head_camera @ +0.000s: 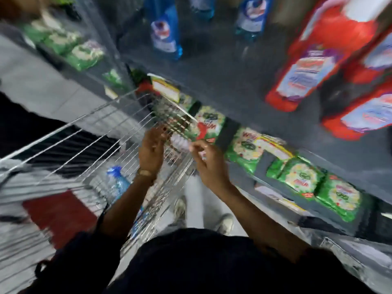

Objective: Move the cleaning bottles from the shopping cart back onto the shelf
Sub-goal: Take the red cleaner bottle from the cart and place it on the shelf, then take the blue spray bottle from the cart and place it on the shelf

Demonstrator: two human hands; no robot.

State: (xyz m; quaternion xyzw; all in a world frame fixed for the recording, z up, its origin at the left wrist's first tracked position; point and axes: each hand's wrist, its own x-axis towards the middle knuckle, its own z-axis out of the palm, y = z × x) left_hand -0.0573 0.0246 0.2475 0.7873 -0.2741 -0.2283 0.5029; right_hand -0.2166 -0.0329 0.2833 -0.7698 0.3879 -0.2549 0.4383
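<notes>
Below, wire cart [89,132], plastic bottle [117,183]

Green packets [301,177] below; white shoes [226,222]

Picture too blurry, no words can be read on the green packs [301,177], red bottles [311,66], blue bottles [164,32]

The grey shelf [244,81] carries blue bottles [164,28] and red bottles [314,60] (green packets [297,175] sit below).
</notes>
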